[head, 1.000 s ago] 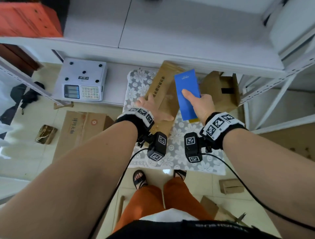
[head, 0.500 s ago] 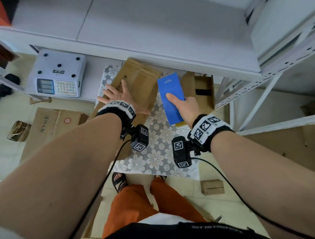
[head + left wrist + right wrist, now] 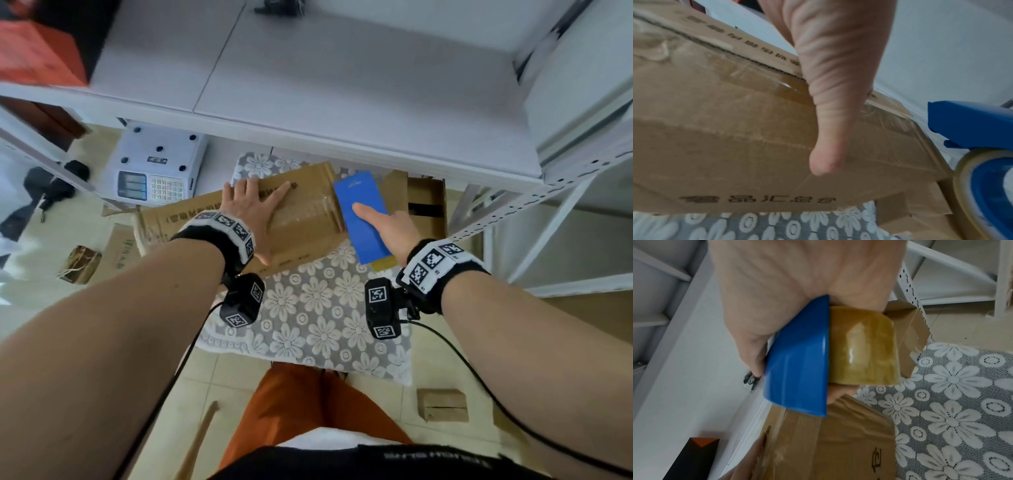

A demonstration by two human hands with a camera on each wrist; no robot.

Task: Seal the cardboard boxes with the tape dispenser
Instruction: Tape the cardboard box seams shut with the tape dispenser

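— What are your hands doing?

— My left hand [image 3: 251, 212] lies flat, fingers spread, pressing down on the top of the cardboard box [image 3: 301, 219]. My right hand [image 3: 394, 228] is wrapped round the blue tape dispenser [image 3: 361, 212], index finger stretched along its back; the dispenser sits at the box's right end.

— What are the things like?

— The box is brown corrugated board, long and low, printed with dark characters, with glossy clear tape over its seam. It rests on a grey lace cloth [image 3: 308, 318] with white flowers. The dispenser is smooth blue plastic, carrying a yellowish tape roll [image 3: 862, 345].

— What is around you?

— A white shelf board [image 3: 342, 89] overhangs the far side. A white scale [image 3: 156, 168] stands to the left, another open carton [image 3: 424, 202] just behind the dispenser, and a small cardboard box [image 3: 442, 404] lies on the tiled floor.
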